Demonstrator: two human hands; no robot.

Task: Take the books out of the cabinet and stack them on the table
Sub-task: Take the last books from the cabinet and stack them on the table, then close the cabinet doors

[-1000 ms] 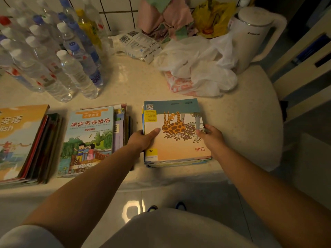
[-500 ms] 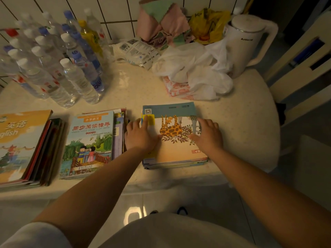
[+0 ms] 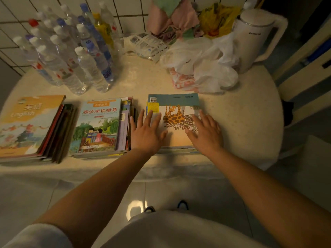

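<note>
Books (image 3: pixel 179 122) stacked on table (image 3: pixel 241 122) | both hands flat, fingers spread, on top cover

Three flat book stacks in a row on the table (image 3: pixel 232 122) — English-cover stack (image 3: pixel 30 126), reading-guide stack (image 3: pixel 100 126), giraffe-cover stack (image 3: pixel 176 111).

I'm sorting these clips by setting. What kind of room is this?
Probably a home kitchen or dining corner: a white tiled wall, an electric kettle, and water bottles crowd a table with schoolbooks.
</note>
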